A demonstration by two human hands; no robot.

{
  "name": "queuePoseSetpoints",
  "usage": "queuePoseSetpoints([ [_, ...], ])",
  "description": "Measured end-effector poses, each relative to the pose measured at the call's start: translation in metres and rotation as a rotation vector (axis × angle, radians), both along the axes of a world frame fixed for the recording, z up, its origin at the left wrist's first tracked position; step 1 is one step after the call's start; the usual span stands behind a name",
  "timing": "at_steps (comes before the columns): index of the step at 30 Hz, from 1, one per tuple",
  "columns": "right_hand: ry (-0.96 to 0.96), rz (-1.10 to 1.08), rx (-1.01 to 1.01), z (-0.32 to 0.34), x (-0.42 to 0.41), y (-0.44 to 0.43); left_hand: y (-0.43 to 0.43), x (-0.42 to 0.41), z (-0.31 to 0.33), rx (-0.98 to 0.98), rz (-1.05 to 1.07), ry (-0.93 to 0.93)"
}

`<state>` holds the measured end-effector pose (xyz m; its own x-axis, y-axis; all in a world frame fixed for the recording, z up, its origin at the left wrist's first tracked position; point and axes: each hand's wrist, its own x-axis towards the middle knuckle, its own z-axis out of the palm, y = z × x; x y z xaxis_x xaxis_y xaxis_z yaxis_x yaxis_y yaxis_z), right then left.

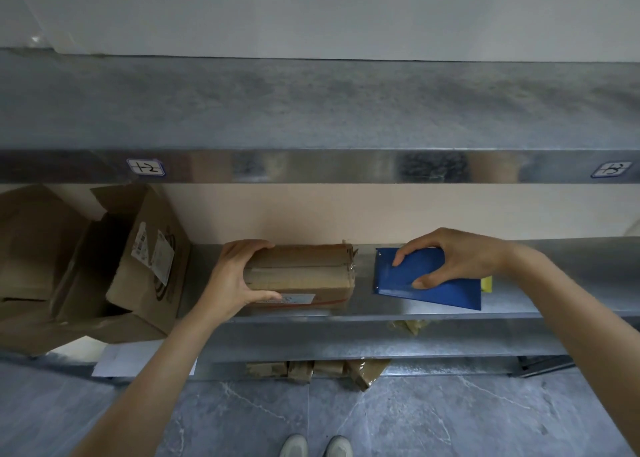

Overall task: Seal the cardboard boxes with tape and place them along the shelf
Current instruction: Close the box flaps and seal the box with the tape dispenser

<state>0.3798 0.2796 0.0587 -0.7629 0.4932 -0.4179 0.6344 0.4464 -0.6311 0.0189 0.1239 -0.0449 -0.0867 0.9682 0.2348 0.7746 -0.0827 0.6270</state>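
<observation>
Two light shoes (315, 446) stand at 6 o'clock on a grey stone-pattern floor (415, 422). Just beyond them, crumpled cardboard scraps (311, 370) lie under the lowest metal rail, and a white sheet (117, 358) lies at 8 o'clock.

The sealed cardboard box (304, 273) sits on the middle shelf (554, 283), just below centre. Clear tape runs along its top seam and bunches at its right end. A white label (298, 298) is on its front face; the print is too small to read. The left hand (235, 280) grips the box's left end, with the thumb on the front face and the fingers curled over the top.

At 4 o'clock, apart from the box, the right hand (460, 256) holds a blue object (426, 283) between thumb and fingers. The object rests tilted on the same shelf. A yellow piece (486, 283) shows at its right edge.

At 9 o'clock an open carton (138, 266) stands with its flaps up. It carries a shipping label (152, 252) with barcodes; the text is not legible.

The upper shelf (311, 110) is dull galvanised metal. Its front lip bears two handwritten tags: "1-2" (145, 167) at 10 o'clock and "1-3" (611, 170) at 2 o'clock. A beige back wall (311, 211) lies behind the middle shelf. A pale grey wall (311, 6) lies at 12 o'clock.
</observation>
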Motion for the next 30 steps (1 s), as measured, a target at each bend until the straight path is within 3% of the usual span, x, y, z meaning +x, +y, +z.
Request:
queuePoseSetpoints([
  [10,0.045,-0.055,0.029,0.036,0.012,-0.016,0.003,-0.001,0.001,0.005,-0.005,0.006],
  [30,-0.094,-0.060,0.218,-0.017,-0.045,-0.016,0.000,0.001,-0.003,-0.021,0.029,-0.004],
])
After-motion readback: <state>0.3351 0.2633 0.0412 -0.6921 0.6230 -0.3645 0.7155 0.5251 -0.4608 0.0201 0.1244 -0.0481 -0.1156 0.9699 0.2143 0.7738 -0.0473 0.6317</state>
